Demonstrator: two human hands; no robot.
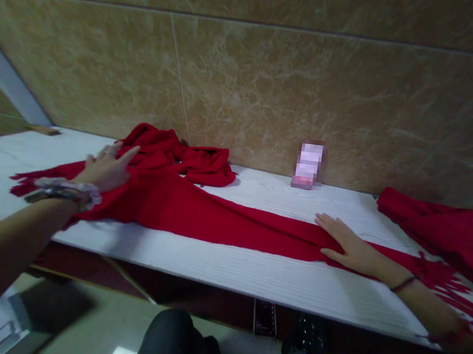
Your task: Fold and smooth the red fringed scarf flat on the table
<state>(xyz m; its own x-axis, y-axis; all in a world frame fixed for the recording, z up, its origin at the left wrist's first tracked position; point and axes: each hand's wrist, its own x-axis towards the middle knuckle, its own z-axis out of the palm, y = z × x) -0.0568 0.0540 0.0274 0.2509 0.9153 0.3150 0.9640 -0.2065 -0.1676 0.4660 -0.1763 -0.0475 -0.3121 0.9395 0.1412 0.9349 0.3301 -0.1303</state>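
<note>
A long red scarf (214,220) with fringed ends lies stretched lengthwise along the white table. My left hand (108,170) is over its left part, fingers apart, with a ring, a scrunchie and a watch or bracelet at the wrist. My right hand (349,245) rests flat on the right part, fingers stretched out. Between the hands a lengthwise fold runs along the scarf's upper edge. Behind the left part sits a crumpled heap of red cloth (157,150). At the right, another red cloth (438,222) lies folded.
Against the tan tiled wall (273,89) leans a blurred-out phone-shaped object (308,165). The white table (217,263) is narrow, its front edge close to my knees (177,342). Below the edge a dark phone (265,318) shows. A wood piece (43,130) lies at the far left.
</note>
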